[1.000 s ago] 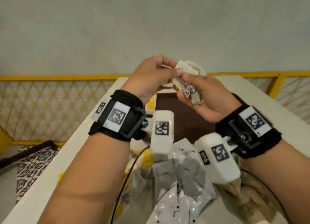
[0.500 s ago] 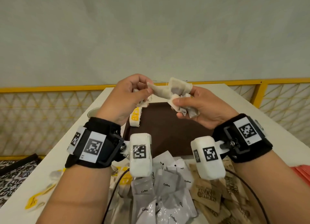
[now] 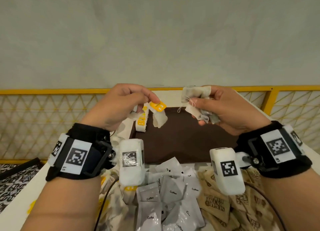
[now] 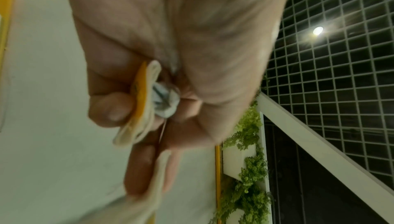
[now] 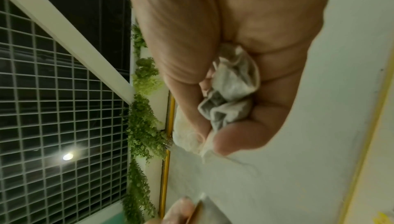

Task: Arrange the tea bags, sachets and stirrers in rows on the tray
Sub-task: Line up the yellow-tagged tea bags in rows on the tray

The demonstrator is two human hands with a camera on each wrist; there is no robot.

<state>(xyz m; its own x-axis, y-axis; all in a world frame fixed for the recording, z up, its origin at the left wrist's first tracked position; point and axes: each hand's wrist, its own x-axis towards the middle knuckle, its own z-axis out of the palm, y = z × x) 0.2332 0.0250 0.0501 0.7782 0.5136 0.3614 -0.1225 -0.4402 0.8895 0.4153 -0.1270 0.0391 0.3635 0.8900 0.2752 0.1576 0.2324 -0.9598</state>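
Both hands are raised above the dark brown tray (image 3: 181, 140). My left hand (image 3: 121, 104) pinches a tea bag (image 3: 159, 120) by its yellow tag (image 3: 158, 106); the bag hangs below the fingers. In the left wrist view the tag (image 4: 139, 96) sits between thumb and finger. My right hand (image 3: 225, 108) grips a crumpled bunch of tea bags (image 3: 195, 99), seen bunched in the palm in the right wrist view (image 5: 232, 93). A row of yellow-tagged tea bags (image 3: 141, 121) lies along the tray's left edge.
Grey coffee sachets (image 3: 169, 196) are heaped on the white table in front of the tray, with brown sugar sachets (image 3: 225, 208) to their right and loose tea bags (image 3: 114, 196) to their left. A yellow mesh railing (image 3: 43, 120) borders the table.
The hands have moved apart. The left hand has pulled one tea bag away from the bunch that stays in the right hand.
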